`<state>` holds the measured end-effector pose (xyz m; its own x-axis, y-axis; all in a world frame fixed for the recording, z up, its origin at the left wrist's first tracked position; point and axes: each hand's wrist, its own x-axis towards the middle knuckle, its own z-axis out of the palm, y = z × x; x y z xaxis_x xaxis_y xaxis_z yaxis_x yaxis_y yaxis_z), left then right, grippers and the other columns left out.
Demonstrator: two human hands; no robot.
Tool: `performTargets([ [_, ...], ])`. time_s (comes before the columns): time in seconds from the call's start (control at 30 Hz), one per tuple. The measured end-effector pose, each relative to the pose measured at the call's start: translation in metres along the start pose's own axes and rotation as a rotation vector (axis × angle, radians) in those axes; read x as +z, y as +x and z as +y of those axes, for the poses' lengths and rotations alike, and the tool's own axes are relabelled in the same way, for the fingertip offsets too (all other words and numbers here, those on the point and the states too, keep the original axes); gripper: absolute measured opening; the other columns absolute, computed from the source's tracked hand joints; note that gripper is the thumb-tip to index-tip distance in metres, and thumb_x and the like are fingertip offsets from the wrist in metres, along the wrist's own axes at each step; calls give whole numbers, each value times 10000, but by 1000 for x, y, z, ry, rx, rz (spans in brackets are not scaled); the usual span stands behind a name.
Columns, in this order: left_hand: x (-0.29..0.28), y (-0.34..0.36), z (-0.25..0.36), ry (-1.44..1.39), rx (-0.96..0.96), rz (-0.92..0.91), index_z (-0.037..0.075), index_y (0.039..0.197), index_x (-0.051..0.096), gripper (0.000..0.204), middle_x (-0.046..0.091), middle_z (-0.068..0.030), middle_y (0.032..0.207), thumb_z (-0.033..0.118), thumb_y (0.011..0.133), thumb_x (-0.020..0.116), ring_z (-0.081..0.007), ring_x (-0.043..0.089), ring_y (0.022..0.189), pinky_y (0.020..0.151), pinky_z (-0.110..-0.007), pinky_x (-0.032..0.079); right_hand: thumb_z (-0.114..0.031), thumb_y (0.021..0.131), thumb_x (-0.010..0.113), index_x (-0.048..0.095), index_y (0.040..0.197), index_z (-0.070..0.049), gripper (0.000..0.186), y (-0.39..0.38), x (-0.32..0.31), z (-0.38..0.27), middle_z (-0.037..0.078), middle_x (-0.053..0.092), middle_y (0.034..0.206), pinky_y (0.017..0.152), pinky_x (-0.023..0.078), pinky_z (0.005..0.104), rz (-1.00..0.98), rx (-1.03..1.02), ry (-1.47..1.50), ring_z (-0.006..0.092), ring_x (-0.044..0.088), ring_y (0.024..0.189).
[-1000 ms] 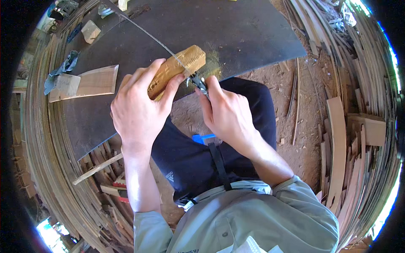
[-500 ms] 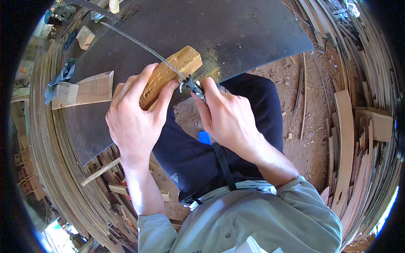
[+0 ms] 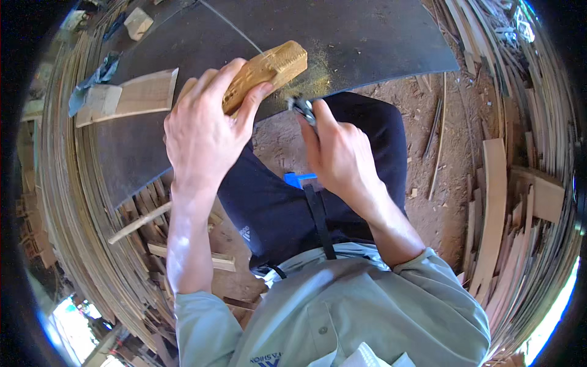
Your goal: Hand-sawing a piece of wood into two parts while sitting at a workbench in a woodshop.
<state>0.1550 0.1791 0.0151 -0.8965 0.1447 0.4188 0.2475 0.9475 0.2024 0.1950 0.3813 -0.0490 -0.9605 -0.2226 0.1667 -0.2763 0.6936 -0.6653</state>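
My left hand (image 3: 202, 125) is closed around a yellowish wooden block (image 3: 278, 64) with a rough surface and a row of small pits near my fingers. The block is tilted, its far end up and to the right over the dark tabletop. My right hand (image 3: 342, 147) grips the dark handle (image 3: 302, 110) of a saw with a long, thin blade (image 3: 235, 29). That blade runs from beyond the block toward the upper left, and its middle is hidden behind the block. Whether it touches the wood I cannot tell.
Yellow sawdust (image 3: 318, 76) lies on the dark table (image 3: 373, 37). At the left are a flat board (image 3: 147, 95), a grey-blue cloth (image 3: 101, 76) and a pale wood chunk (image 3: 138, 24). Wood strips (image 3: 73, 183) are stacked on both sides, with scraps on the dirt floor.
The saw blade crossed the block's upper face before and now passes behind it. Both hands and the block have shifted up in view; the right hand is farther from the block.
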Motion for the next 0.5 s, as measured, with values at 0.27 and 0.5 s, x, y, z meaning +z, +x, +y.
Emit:
performTargets([
  [0.27, 1, -5, -8, 54, 9, 1, 138, 1274, 773, 507, 782, -63, 1013, 550, 979, 750, -261, 764, 936, 800, -410, 640, -151, 1051, 673, 556, 1080, -2, 192, -133, -11, 51, 264, 640, 668, 533, 502, 556, -111, 176, 63, 483, 673, 619],
  [0.5, 2, -9, -7, 11, 12, 10, 142, 1298, 758, 488, 765, -74, 1031, 516, 986, 757, -300, 747, 962, 805, -435, 606, -102, 1060, 651, 567, 1130, 46, 184, -76, -28, 40, 260, 630, 687, 524, 472, 523, -4, 76, 181, 474, 670, 631],
])
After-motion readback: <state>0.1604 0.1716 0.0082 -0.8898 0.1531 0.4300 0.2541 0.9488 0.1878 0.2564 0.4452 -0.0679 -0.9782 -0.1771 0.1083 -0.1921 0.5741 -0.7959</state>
